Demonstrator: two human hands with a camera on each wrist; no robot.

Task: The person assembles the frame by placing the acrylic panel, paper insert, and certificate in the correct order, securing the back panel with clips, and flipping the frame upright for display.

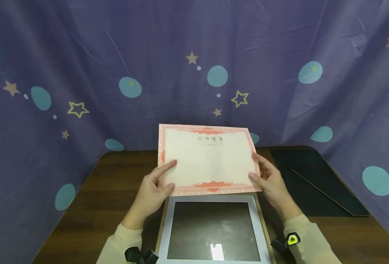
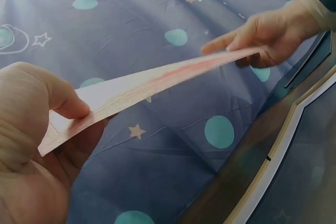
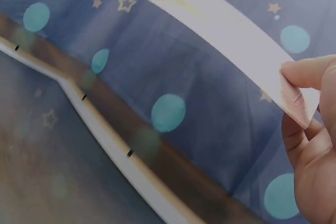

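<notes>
Above the frame (image 1: 259, 231), left hand (image 1: 149, 192) and right hand (image 1: 273, 183) pinch the certificate (image 1: 211, 161) between fingers at its sides, probably the best hold for seemingly light, bendable, crease-prone paper.

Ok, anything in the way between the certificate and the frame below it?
Nothing visible: the certificate, held up by the left hand and right hand, shows only open air between it and the frame. The dark board lies off to the right.

Curtained workspace; starry purple curtain (image 1: 168, 73), brown table (image 1: 108, 190)
</notes>
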